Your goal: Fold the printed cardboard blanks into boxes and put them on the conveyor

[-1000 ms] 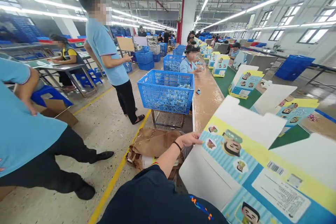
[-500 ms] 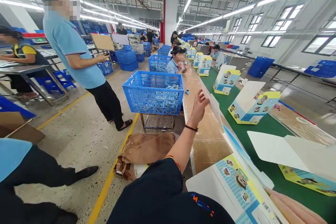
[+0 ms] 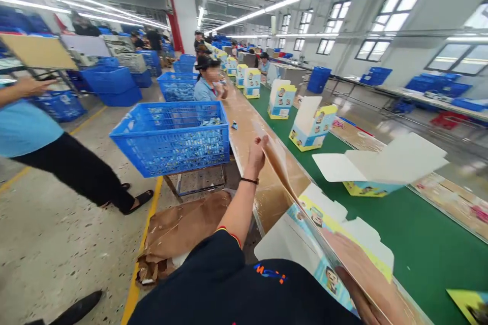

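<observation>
My left hand (image 3: 258,155) pinches the far end of a flat carton blank (image 3: 281,168), which is tilted up on its edge and seen almost edge-on. My right hand (image 3: 362,269) grips the same blank lower down, near the bottom right, with the thumb on its near side. Under and beside it, another printed carton blank (image 3: 272,249) lies flat on the table, with yellow and blue print and white flaps. Part of its print is hidden by the raised blank and my right hand.
A green conveyor belt (image 3: 415,233) carries open printed boxes (image 3: 314,127), one with wide white flaps (image 3: 385,162). Left of the brown table (image 3: 272,203) stands a blue crate (image 3: 171,147) of small packets. Wrapped brown paper (image 3: 183,223) lies on the floor. Co-workers sit and stand nearby.
The view has turned right. The held blank has tipped from leaning over the belt to nearly edge-on, and my right hand has come further into view around it.
</observation>
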Tool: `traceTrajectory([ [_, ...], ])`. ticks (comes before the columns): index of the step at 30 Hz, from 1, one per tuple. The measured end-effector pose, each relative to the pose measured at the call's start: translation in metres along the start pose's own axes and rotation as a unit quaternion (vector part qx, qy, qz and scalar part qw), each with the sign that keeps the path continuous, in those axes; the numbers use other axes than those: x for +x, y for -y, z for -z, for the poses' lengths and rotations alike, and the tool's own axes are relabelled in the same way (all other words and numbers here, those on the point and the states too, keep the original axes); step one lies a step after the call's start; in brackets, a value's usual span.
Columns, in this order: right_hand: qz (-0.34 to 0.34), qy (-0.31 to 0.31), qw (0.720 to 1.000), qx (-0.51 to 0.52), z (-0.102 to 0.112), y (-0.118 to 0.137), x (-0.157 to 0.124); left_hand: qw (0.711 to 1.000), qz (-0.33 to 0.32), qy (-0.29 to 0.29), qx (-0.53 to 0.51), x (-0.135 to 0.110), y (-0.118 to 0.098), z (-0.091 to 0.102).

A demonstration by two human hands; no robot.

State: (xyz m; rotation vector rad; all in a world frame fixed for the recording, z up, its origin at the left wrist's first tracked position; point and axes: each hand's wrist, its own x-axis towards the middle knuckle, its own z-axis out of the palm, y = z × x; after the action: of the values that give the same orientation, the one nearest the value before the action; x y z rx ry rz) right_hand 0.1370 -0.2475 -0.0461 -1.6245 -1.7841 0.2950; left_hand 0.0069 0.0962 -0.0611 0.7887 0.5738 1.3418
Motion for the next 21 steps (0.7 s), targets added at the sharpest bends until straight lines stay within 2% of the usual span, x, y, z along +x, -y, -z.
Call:
traceTrajectory([
  [2,0.083,0.017,0.996,-0.026,-0.001,0.000,-0.001,1.000,0.009,0.020,0.010,0.002,-0.003,0.003],
  [4,0.128,-0.017,0.990,-0.062,-0.005,-0.005,-0.008,0.999,0.017,0.039,0.020,0.000,-0.006,0.009],
  [6,0.109,-0.092,0.986,-0.086,-0.008,-0.009,-0.018,0.997,0.023,0.065,0.047,-0.004,-0.010,0.016],
  [9,0.028,-0.173,0.983,-0.053,-0.011,-0.010,-0.027,0.987,0.011,0.119,0.107,-0.013,-0.016,0.021],
  [11,-0.007,-0.200,0.980,0.002,-0.011,-0.007,-0.025,0.978,-0.003,0.161,0.136,-0.023,-0.020,0.014],
  [14,-0.005,-0.266,0.963,0.048,-0.008,-0.003,-0.014,0.961,-0.021,0.216,0.170,-0.044,-0.025,-0.008],
  [16,-0.030,-0.335,0.941,0.043,-0.004,-0.006,-0.009,0.961,-0.062,0.199,0.180,-0.055,-0.030,-0.023],
  [18,-0.074,-0.407,0.909,0.054,0.002,-0.011,-0.013,0.966,-0.153,0.118,0.173,-0.055,-0.036,-0.034],
  [19,-0.095,-0.424,0.897,0.079,0.005,-0.014,-0.018,0.963,-0.202,0.070,0.164,-0.052,-0.039,-0.036],
  [21,-0.123,-0.409,0.891,0.153,0.010,-0.015,-0.029,0.952,-0.270,0.001,0.146,-0.042,-0.042,-0.036],
])
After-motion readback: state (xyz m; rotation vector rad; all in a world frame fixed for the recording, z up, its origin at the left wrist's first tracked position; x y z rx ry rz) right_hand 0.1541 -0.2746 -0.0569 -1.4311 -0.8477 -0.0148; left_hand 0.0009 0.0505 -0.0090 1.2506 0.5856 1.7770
